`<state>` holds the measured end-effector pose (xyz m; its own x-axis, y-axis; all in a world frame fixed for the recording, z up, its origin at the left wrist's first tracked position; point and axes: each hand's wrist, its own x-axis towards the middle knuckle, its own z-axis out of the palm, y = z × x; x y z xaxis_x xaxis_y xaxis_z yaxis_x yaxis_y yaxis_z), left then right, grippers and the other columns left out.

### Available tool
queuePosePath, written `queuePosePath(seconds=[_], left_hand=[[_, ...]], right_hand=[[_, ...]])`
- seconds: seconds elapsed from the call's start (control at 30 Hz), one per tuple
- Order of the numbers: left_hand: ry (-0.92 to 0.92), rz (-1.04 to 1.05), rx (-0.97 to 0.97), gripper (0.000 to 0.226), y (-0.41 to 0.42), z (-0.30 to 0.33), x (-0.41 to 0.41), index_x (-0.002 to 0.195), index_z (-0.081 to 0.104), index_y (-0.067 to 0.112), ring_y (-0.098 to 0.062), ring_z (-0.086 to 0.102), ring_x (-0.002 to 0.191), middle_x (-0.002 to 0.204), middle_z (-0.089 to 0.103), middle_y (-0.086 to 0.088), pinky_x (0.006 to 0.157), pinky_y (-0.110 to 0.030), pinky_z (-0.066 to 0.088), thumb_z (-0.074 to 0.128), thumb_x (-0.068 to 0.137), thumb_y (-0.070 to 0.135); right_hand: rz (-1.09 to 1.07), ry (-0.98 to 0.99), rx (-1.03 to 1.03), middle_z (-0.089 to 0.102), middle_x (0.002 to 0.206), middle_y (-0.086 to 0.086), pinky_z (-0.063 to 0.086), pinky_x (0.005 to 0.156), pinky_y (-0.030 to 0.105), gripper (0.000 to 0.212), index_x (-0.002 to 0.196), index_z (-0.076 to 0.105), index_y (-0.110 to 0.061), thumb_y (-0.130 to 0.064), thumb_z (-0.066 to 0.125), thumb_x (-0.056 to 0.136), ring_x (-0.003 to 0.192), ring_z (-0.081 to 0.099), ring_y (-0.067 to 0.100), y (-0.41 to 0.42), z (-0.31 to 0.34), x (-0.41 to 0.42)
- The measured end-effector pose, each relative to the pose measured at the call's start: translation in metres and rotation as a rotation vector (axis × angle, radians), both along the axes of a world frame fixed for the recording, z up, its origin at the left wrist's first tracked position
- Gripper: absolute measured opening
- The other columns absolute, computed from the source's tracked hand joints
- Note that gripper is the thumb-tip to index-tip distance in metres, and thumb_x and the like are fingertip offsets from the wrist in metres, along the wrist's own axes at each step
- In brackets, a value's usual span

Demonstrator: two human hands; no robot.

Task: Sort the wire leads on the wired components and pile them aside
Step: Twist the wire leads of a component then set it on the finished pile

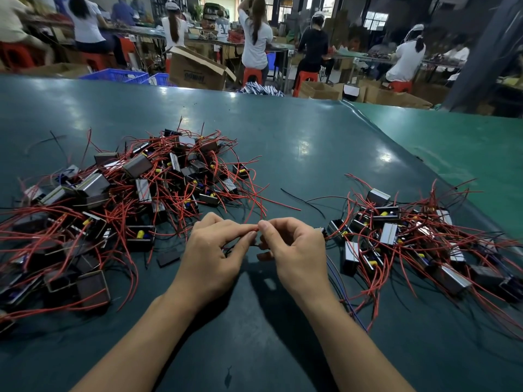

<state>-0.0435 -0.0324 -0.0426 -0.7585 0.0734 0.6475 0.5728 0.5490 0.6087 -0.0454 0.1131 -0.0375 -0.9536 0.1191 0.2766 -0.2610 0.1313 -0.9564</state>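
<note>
Pinching a red wire lead between both hands over the green table (283, 131).

Left of the fingers lies the large pile of wired components (113, 199), red leads tangled. The left hand (215, 250) has thumb and forefinger closed on the red lead (254, 228); the right hand (294, 247) pinches the same lead, fingertips nearly touching the left's. Right of the fingers sits the smaller pile (410, 239). Whatever component hangs beneath the fingers is hidden.

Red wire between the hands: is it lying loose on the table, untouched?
No: the left hand and right hand both pinch the red wire above the table.
</note>
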Motion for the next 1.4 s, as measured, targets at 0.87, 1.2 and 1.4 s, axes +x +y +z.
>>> queuePosePath(seconds=[0.87,1.2,1.4], left_hand=[[-0.035,-0.046,0.023,0.021,-0.003,0.002,-0.001,0.100,0.076,0.012,-0.020,0.057,0.078,0.083,0.069,0.003,0.071,-0.041,0.049,0.061,0.085,0.014],[0.046,0.003,-0.111,0.031,-0.004,0.003,0.000,0.090,0.078,0.010,-0.022,0.054,0.069,0.077,0.068,0.003,0.068,-0.050,0.046,0.054,0.085,0.028],[0.119,0.028,-0.199,0.026,-0.006,0.005,0.001,0.090,0.077,0.008,-0.023,0.054,0.070,0.080,0.069,0.002,0.068,-0.049,0.045,0.056,0.087,0.023]], right_hand=[[-0.077,0.345,0.325,0.066,0.076,-0.006,0.049,0.060,0.020,0.004,0.082,0.069,-0.013,-0.013,0.071,0.086,0.069,0.061,0.008,0.001,0.006,0.003],[0.008,0.656,0.638,0.068,0.109,0.007,0.054,0.063,0.034,0.004,0.084,0.071,-0.004,-0.007,0.070,0.086,0.088,0.064,0.024,0.016,0.010,-0.005],[0.058,0.434,0.533,0.064,0.072,-0.007,0.049,0.059,0.025,0.005,0.082,0.066,-0.014,-0.013,0.068,0.086,0.064,0.057,0.009,0.016,0.010,-0.004]])
